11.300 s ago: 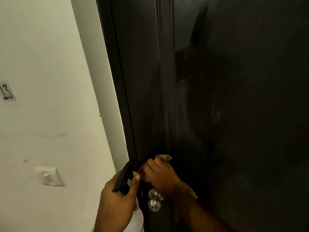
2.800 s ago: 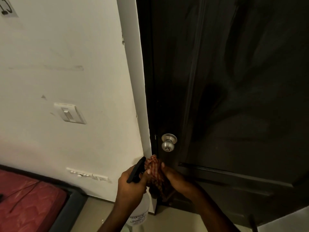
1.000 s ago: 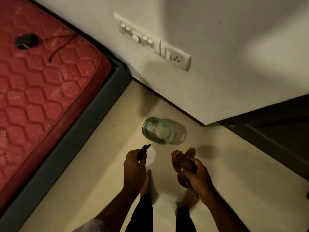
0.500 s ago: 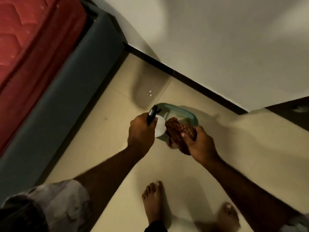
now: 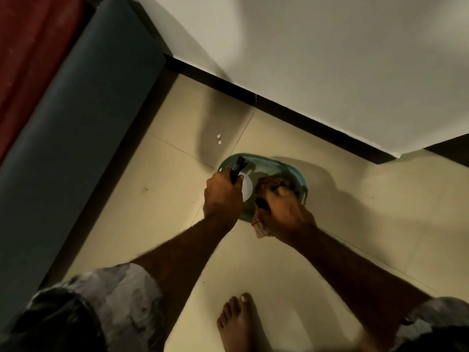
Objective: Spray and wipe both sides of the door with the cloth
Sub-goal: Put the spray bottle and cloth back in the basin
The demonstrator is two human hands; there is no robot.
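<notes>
I look straight down at the floor. My left hand (image 5: 222, 196) grips a spray bottle (image 5: 246, 188) with a white body and a black trigger head, held inside a green plastic basket (image 5: 272, 165) on the tiles. My right hand (image 5: 284, 212) is closed on a reddish-brown patterned cloth (image 5: 261, 228) and holds it over the basket's right half. Part of the cloth hangs out below my palm. Only a dark strip of the door (image 5: 451, 146) shows at the right edge.
A bed with a grey frame (image 5: 63, 138) and red mattress (image 5: 28, 47) fills the left side. A white wall (image 5: 330, 59) with a black skirting runs behind the basket. Two small white chips (image 5: 218, 138) lie on the tiles. My bare foot (image 5: 241, 323) stands at the bottom.
I have turned from the door and bent down to the floor. Both hands have come lower, bringing the spray bottle and the cloth into the green basket.
</notes>
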